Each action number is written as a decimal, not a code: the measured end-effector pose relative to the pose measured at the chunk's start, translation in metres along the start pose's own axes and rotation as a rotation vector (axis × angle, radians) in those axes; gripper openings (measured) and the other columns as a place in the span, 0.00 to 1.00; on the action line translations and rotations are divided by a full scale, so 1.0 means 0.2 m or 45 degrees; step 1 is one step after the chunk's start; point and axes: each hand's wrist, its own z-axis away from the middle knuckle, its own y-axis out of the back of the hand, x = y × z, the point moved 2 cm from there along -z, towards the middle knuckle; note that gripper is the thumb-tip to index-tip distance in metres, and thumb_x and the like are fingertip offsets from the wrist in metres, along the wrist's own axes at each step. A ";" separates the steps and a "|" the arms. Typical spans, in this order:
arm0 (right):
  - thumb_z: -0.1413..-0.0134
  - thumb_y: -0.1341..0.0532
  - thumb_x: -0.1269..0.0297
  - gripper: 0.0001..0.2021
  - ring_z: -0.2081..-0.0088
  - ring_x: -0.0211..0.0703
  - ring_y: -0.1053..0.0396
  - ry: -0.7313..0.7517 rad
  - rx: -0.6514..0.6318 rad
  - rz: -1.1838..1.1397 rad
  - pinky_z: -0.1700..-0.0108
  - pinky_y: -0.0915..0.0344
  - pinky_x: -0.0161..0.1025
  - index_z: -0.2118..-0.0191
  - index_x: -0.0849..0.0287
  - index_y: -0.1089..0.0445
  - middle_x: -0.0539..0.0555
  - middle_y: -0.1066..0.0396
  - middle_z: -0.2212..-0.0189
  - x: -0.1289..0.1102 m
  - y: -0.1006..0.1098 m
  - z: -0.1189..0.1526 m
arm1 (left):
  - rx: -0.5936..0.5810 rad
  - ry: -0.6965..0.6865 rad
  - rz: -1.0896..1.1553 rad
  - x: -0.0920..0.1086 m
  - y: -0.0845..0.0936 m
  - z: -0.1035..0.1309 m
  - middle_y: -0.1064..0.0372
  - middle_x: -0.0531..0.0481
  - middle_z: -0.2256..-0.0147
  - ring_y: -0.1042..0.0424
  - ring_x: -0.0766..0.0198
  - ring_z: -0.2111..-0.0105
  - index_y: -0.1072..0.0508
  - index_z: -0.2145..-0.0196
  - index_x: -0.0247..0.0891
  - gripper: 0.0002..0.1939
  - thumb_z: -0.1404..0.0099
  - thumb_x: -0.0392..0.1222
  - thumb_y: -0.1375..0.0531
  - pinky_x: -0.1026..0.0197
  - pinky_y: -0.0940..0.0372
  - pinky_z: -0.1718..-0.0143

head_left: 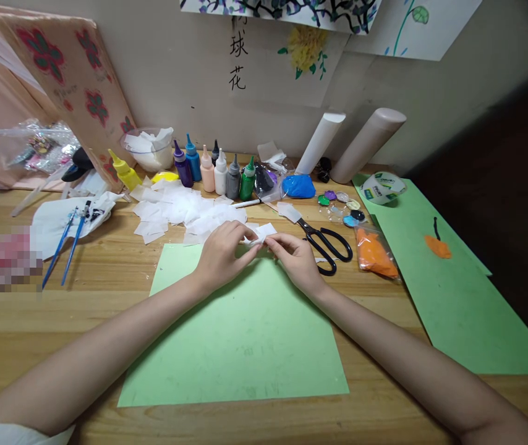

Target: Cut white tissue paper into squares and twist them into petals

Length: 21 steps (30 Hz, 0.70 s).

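Between my two hands, a small piece of white tissue paper is pinched over the far edge of a green sheet of paper. My left hand grips its left side with fingers curled, and my right hand has thumb and fingertips closed on its right side. The fingertips of both hands nearly touch. A heap of cut white paper squares lies just beyond my left hand. Black-handled scissors rest to the right of my right hand, their blades partly under a white square.
Paint bottles stand along the wall beside a bowl of white paper. Two brushes lie at left. An orange clay bag, a tape roll and another green sheet are at right. Two rolls lean on the wall.
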 end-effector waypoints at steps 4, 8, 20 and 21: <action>0.44 0.43 0.60 0.10 0.66 0.42 0.31 0.024 -0.025 0.019 0.65 0.36 0.37 0.65 0.57 0.26 0.52 0.27 0.70 0.00 0.00 0.00 | -0.003 0.012 0.004 0.00 0.00 0.00 0.32 0.48 0.68 0.35 0.62 0.66 0.33 0.66 0.37 0.08 0.34 0.44 0.48 0.60 0.41 0.65; 0.44 0.43 0.60 0.10 0.66 0.41 0.32 0.007 -0.042 0.026 0.65 0.36 0.37 0.65 0.58 0.26 0.53 0.27 0.68 -0.01 0.00 0.01 | -0.013 -0.011 0.030 0.00 0.00 0.00 0.32 0.48 0.69 0.35 0.62 0.66 0.32 0.66 0.37 0.09 0.35 0.45 0.47 0.60 0.40 0.65; 0.46 0.42 0.62 0.07 0.68 0.39 0.33 0.008 -0.030 0.036 0.66 0.38 0.36 0.69 0.59 0.30 0.51 0.29 0.71 0.01 0.00 0.00 | -0.053 -0.066 0.044 0.01 0.00 0.00 0.31 0.47 0.66 0.34 0.61 0.64 0.32 0.65 0.36 0.09 0.35 0.44 0.47 0.59 0.39 0.63; 0.46 0.42 0.62 0.07 0.68 0.39 0.33 0.009 -0.035 0.037 0.66 0.38 0.36 0.69 0.59 0.30 0.51 0.29 0.71 0.01 0.00 0.00 | -0.062 -0.060 0.043 0.01 0.00 0.00 0.31 0.46 0.66 0.34 0.62 0.64 0.31 0.65 0.36 0.09 0.34 0.44 0.48 0.59 0.39 0.62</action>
